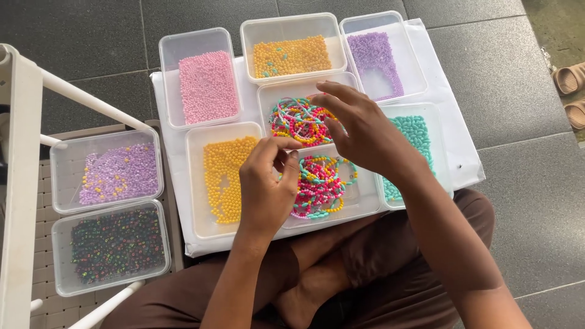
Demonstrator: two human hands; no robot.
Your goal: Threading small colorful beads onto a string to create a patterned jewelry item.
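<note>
My left hand [265, 186] hovers over a clear tub of finished bead bracelets [320, 180], fingers pinched together near a bracelet; whether it grips one I cannot tell. My right hand [359, 128] is spread above a second tub of bracelets [295, 119], fingers apart, nothing seen in it. A tub of yellow beads [222, 176] lies just left of my left hand. A tub of teal beads [420, 137] is partly hidden under my right wrist.
On the white board [463, 158] across my lap also sit tubs of pink beads [207, 85], orange beads [291, 56] and lilac beads [378, 61]. Left, on a stool, are tubs of lilac beads [119, 173] and dark letter beads [116, 244]. Sandals [570, 79] lie far right.
</note>
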